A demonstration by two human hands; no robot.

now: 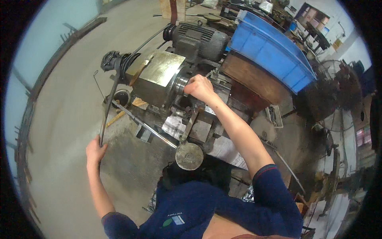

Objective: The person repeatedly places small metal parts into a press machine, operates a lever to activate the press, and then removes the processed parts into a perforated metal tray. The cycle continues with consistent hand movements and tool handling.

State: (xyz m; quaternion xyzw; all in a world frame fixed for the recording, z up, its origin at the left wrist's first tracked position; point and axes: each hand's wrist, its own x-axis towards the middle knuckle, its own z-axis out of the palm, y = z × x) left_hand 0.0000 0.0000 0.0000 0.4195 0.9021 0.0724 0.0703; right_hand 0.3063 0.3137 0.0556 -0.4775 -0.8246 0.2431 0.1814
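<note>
My left hand (96, 149) is closed round the lower end of a long dark lever (110, 104), which runs up to the pulley end of a small lathe. Over at the lathe's chuck (181, 84), my right hand (199, 87) has its fingers curled at the front face. Whatever those fingers grip, if anything, is hidden behind the hand. A brassy metal cover (160, 67) tops the headstock left of the chuck. Close to my body, a round metal disc (189, 156) sits by the end of a shiny rod (149, 128).
A dark electric motor (200, 40) stands behind the headstock. Right of it, a blue plastic crate (267, 49) rests on a wooden box (254, 77). A caged fan (338, 93) stands farther right. Paper sheets (225, 150) lie on the machine, and a round pot (121, 97) sits at its left.
</note>
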